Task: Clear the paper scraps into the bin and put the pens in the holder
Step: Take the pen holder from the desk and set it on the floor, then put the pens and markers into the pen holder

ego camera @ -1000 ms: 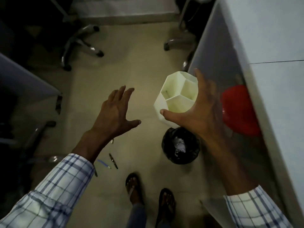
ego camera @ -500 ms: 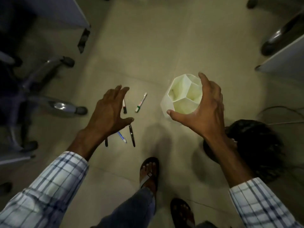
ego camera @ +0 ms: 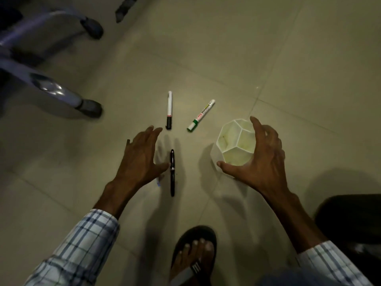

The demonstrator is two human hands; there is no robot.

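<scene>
**On the floor: holder gripped, pens loose**

Right hand (ego camera: 261,162) clasps the white holder (ego camera: 235,144) by its rim. Left hand (ego camera: 142,159), fingers spread and empty, hovers beside the black pen (ego camera: 172,172). Two markers (ego camera: 201,115) lie nearby.

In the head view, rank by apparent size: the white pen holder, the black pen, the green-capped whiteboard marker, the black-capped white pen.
1. White pen holder, clearly largest.
2. Black pen, the longest pen.
3. Green-capped whiteboard marker and black-capped white pen: similar length, the marker thicker; too close to rank.
</scene>
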